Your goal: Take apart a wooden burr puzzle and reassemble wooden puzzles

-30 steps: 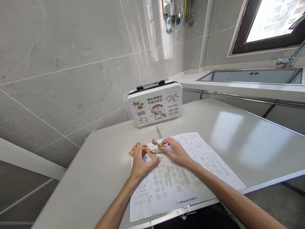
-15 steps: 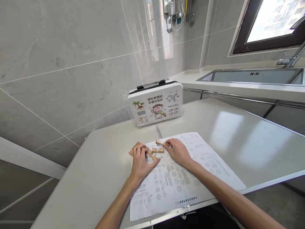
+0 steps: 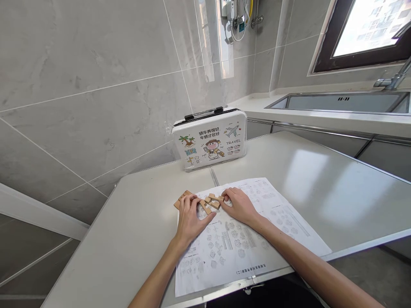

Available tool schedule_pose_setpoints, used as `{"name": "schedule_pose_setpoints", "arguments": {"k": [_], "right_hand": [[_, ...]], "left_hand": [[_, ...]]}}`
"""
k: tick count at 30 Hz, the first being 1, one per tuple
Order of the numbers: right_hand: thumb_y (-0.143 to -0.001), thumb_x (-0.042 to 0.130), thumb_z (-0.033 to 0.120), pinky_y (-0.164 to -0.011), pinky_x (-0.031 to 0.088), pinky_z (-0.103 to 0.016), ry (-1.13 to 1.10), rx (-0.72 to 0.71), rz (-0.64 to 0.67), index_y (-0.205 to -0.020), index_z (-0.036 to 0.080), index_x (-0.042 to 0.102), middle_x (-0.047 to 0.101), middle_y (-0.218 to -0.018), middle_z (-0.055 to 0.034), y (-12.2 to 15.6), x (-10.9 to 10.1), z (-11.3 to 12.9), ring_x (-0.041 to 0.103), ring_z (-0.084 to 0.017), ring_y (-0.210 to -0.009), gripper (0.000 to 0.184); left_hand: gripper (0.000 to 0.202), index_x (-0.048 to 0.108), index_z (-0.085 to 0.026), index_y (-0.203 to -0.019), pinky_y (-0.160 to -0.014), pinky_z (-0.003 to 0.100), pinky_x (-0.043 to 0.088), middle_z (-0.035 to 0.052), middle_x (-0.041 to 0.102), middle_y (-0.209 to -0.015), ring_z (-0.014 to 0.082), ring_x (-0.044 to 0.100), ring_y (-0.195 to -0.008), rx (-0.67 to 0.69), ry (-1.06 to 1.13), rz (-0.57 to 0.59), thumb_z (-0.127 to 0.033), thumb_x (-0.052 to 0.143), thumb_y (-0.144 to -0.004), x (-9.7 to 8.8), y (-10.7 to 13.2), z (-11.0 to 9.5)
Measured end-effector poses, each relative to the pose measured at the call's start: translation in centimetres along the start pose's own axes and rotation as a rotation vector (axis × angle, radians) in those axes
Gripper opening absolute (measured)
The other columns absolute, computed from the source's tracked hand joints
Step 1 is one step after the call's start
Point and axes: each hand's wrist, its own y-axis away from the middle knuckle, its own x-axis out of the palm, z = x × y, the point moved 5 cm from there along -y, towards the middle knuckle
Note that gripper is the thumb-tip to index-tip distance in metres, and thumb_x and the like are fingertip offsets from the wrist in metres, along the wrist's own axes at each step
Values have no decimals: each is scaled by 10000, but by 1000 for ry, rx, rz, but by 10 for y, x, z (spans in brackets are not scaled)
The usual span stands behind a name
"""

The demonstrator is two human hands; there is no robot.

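Note:
My left hand point(image 3: 189, 218) rests with bent fingers over a notched wooden puzzle piece point(image 3: 206, 208), its thumb along the near end. Further wooden pieces point(image 3: 181, 198) lie at its far left, partly covered by the fingers. My right hand point(image 3: 239, 206) pinches the right end of another notched wooden stick point(image 3: 217, 197). Between the hands lies a third notched piece point(image 3: 214, 205), close against the stick or touching it; I cannot tell which. Beneath everything is a printed diagram sheet point(image 3: 253, 252) with small drawings of puzzle shapes.
A white cartoon-printed case point(image 3: 208, 141) with a black handle stands upright behind the pieces, near the tiled wall point(image 3: 96, 51). The pale folding table point(image 3: 321, 188) extends to both sides. A sink point(image 3: 340, 102) sits in the counter at the back right.
My right hand has shifted slightly left and nearer, bringing its stick to the middle piece. That middle piece has turned to a slant. My left hand has barely moved.

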Motion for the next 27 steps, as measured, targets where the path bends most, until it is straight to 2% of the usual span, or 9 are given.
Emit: {"name": "schedule_pose_setpoints", "arguments": {"k": [12, 16, 21, 27], "right_hand": [[-888, 685, 286, -745, 433, -351, 4, -90, 74, -918, 227, 616, 641, -844, -32, 3, 3, 10, 580, -220, -795, 95], [-888, 701, 285, -754, 439, -351, -12, -124, 102, -916, 231, 624, 643, -850, -29, 4, 3, 15, 590, -221, -816, 99], [-919, 684, 247, -776, 468, -350, -59, -205, 146, -950, 222, 642, 652, -890, -33, 7, 2, 22, 605, -213, -858, 57], [-946, 672, 209, -827, 494, -363, -92, -265, 201, -1016, 217, 681, 659, -941, -48, 9, 2, 25, 618, -218, -902, 70]], "left_hand": [[626, 571, -302, -1381, -1134, 563, 408, 89, 628, -1386, 356, 468, -1366, 46, 47, 108, -491, 813, -835, 6, 0, 0], [638, 556, -318, -1411, -1133, 541, 413, 86, 633, -1393, 351, 470, -1389, 66, 58, 137, -498, 804, -851, 7, 2, 0], [608, 539, -327, -1409, -1108, 515, 431, 58, 655, -1372, 320, 538, -1304, 89, 29, 165, -512, 779, -881, 8, 2, -2], [620, 504, -318, -1438, -1087, 518, 440, 69, 646, -1389, 323, 549, -1280, 117, 9, 193, -525, 749, -908, 6, 1, -7]]}}
